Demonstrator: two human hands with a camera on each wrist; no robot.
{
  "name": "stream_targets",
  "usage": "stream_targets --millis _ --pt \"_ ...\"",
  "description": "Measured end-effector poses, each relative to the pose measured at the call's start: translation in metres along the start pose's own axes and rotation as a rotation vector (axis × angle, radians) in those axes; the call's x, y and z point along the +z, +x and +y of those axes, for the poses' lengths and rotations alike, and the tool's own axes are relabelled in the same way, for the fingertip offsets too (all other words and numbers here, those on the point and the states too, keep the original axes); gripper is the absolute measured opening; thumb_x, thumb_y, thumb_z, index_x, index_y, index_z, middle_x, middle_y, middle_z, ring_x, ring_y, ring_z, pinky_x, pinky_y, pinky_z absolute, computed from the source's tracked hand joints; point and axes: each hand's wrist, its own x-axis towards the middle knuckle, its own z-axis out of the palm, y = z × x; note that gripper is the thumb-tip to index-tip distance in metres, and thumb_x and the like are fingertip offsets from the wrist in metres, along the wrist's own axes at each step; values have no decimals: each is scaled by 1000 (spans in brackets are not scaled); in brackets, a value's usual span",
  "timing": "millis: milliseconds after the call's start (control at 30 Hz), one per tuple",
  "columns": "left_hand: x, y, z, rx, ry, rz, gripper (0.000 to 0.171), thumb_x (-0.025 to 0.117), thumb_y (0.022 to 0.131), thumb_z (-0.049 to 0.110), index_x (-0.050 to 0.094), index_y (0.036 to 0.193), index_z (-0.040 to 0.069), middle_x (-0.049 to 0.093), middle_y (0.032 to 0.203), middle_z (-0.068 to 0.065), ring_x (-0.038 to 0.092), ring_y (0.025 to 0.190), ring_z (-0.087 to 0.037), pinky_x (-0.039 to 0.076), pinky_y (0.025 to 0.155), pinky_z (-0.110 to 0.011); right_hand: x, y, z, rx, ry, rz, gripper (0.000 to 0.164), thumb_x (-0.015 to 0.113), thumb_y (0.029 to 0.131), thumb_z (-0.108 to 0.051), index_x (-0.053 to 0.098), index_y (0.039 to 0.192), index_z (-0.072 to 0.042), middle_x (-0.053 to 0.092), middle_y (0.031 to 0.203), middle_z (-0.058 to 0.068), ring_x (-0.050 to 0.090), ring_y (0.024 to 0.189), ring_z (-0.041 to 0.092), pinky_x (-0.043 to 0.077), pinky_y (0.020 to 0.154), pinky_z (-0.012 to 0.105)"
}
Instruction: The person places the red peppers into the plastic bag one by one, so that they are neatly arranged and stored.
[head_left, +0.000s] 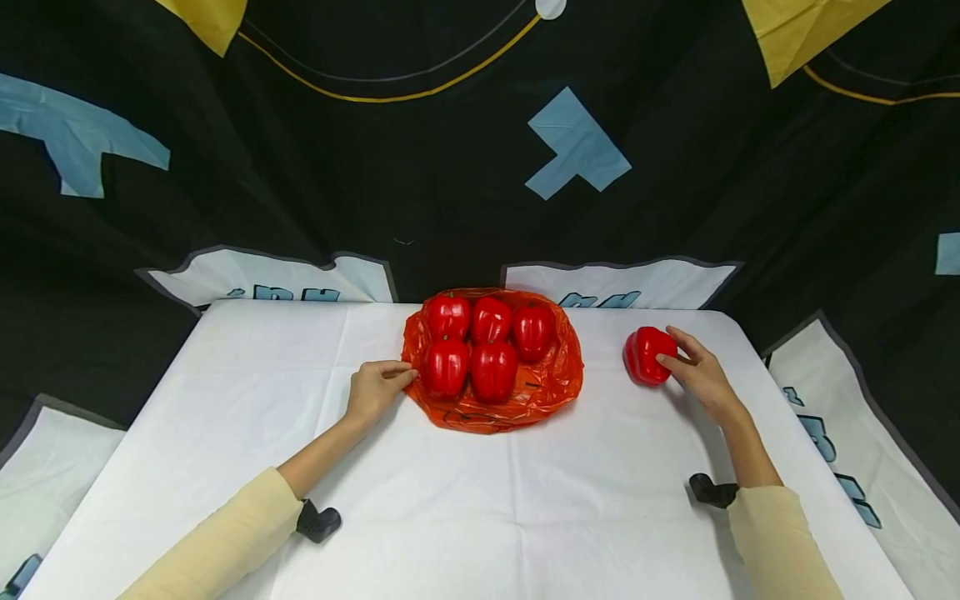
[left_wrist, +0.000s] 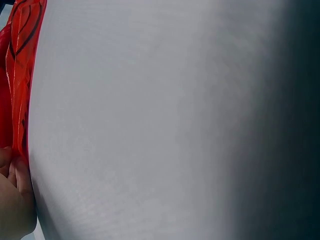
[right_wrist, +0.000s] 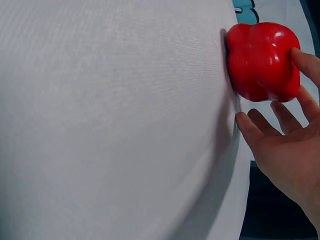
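Note:
An orange-red plastic bag (head_left: 558,379) with its mouth spread wide sits at the middle of the table's far side. Several shiny red bell peppers (head_left: 493,372) lie inside it in two rows. At the bag's left edge, my left hand (head_left: 377,390) pinches the rim; the left wrist view catches only part of this hand (left_wrist: 16,200) beside the bag (left_wrist: 22,85). Off to the right, my right hand (head_left: 701,372) holds a single red bell pepper (head_left: 647,357) between thumb and fingers. In the right wrist view this pepper (right_wrist: 262,62) shows its lobed end, with the other fingers spread below.
A white cloth covers the table (head_left: 450,508). Behind it hangs a black cloth (head_left: 420,192) with blue, yellow and white shapes. Each wrist carries a small black device, one at the left sleeve (head_left: 225,533) and one at the right sleeve (head_left: 780,542).

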Motion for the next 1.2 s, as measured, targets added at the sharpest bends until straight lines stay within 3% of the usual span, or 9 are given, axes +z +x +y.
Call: stream_targets --millis 167,367,567,700,1000,1100,1200 --pt "0 0 1 3 5 0 19 73 91 9 76 106 -3 75 94 -14 72 93 -28 55 78 -26 1 -1 2 -13 -19 -11 72 59 101 -24 19 160 -11 14 163 22 22 142 50 40 105 52" --pt "0 -1 1 11 9 -1 19 73 91 9 76 105 -4 75 94 -14 71 93 -29 57 81 -34 0 0 4 -19 -14 -11 71 59 102 -25 20 160 -11 14 163 20 20 144 47 48 98 33" --pt "-1 -1 3 27 15 7 19 73 91 8 76 105 -5 75 93 -15 71 93 -30 56 84 -41 3 -2 3 -18 21 3 72 61 101 -27 23 160 -13 14 163 20 24 141 47 51 93 30" --pt "-1 0 2 17 13 1 19 73 91 9 76 105 -4 75 94 -15 71 93 -29 56 84 -38 6 -4 -2 -31 54 11 71 62 100 -28 25 159 -12 16 163 20 27 139 47 53 86 23" --pt "1 0 1 6 13 4 19 73 91 8 76 105 -4 75 94 -15 71 93 -29 56 85 -41 19 -8 -27 -63 57 -1 70 64 99 -27 29 158 -15 20 162 16 32 138 44 46 101 48" --pt "1 0 1 2 10 6 19 73 91 8 76 105 -4 75 94 -15 71 94 -29 56 86 -41 25 -10 -38 -78 63 -2 70 65 98 -25 30 158 -15 23 161 16 35 135 43 47 99 48" --pt "0 0 1 4 12 9 19 73 91 8 76 105 -4 75 94 -14 71 94 -29 55 86 -41 32 -13 -49 -109 64 -3 70 66 97 -24 32 157 -15 26 160 16 38 133 43 52 94 39"
